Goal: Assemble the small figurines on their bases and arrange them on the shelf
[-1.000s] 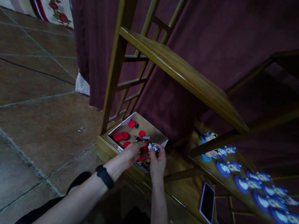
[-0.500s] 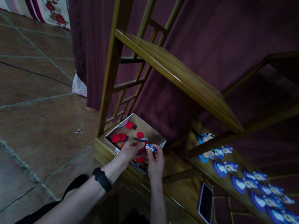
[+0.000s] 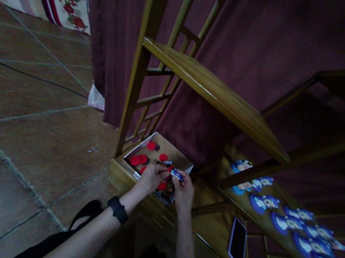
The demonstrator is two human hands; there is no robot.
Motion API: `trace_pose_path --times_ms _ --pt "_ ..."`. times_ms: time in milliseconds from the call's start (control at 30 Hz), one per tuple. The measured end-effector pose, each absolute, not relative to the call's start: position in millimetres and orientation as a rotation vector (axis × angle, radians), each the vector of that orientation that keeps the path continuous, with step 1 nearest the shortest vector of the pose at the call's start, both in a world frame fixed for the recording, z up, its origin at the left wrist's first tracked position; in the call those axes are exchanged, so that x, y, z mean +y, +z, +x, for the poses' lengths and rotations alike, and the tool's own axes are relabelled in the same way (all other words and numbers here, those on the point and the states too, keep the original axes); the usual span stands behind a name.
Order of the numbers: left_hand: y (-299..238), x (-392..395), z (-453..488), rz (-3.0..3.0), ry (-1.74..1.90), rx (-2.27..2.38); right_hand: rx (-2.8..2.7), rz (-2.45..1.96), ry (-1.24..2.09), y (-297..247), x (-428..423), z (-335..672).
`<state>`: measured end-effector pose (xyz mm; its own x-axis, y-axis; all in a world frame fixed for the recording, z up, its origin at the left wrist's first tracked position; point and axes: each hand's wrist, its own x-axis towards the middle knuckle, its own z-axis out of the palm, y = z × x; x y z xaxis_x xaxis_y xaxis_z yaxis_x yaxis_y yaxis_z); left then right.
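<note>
Little has moved vs 0.5 s ago: both hands sit at the same spot over the box's near edge, and the view has shifted slightly.

- right hand [image 3: 184, 192]: thumb and fingertips pinched on one small blue figure [image 3: 177, 174], held just above the near right corner of the box [image 3: 133, 150].
- left hand [image 3: 151, 177]: fingers curled down into the box, just beside the right hand. Can't tell if it grips anything. One black wristband [image 3: 118, 209] on that wrist.
- box: one, shallow, rectangular, cardboard floor with pale walls, sitting on the lowest wooden shelf [image 3: 210, 222].
- red discs [image 3: 135, 160]: six visible in the box, flat, round, matte. More may be hidden under the hands.
- blue figures [image 3: 285, 223]: about ten on the shelf to the right, flat, glossy, overlapping in a row. Exact count is unclear.
- phone [image 3: 237, 243]: one, dark slab with a light edge, lying flat on the lowest shelf, well apart from the box.
- rack: varnished wood, lattice side, one slanted upper shelf [image 3: 217, 94].
- behind it: a maroon curtain [image 3: 255, 41], soft folds. The tile floor [image 3: 29, 124] is brown with pale grout lines.
</note>
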<state>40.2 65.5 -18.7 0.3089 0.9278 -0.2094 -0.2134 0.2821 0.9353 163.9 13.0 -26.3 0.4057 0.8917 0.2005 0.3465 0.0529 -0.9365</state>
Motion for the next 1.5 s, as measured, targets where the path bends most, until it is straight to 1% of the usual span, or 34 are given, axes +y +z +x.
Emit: trace_pose_path --times_ms 167,367,600,867,1000,1233,1367,1500 --pt "-21 67 38 1.077 0.949 0.907 -1.136 -1.511 0.639 -32 15 164" --pt "-7 64 32 0.976 0.924 0.899 -1.182 -1.568 0.568 -30 12 159" --pt "-24 69 31 0.9 0.892 0.892 -1.343 -1.613 0.435 -20 7 155" --pt "-22 65 32 1.158 0.966 0.849 -1.227 -1.666 0.477 -18 8 151" --pt "-23 61 37 1.304 1.021 0.848 -1.147 -1.608 0.523 -22 8 152" --pt "-19 55 39 1.571 1.087 1.006 -1.051 -1.509 0.565 -31 13 155" --pt "-17 58 38 1.387 1.071 0.931 -1.083 -1.511 0.546 -28 13 154" --pt "-17 67 37 1.025 0.939 0.87 -1.193 -1.529 0.464 -24 14 150"
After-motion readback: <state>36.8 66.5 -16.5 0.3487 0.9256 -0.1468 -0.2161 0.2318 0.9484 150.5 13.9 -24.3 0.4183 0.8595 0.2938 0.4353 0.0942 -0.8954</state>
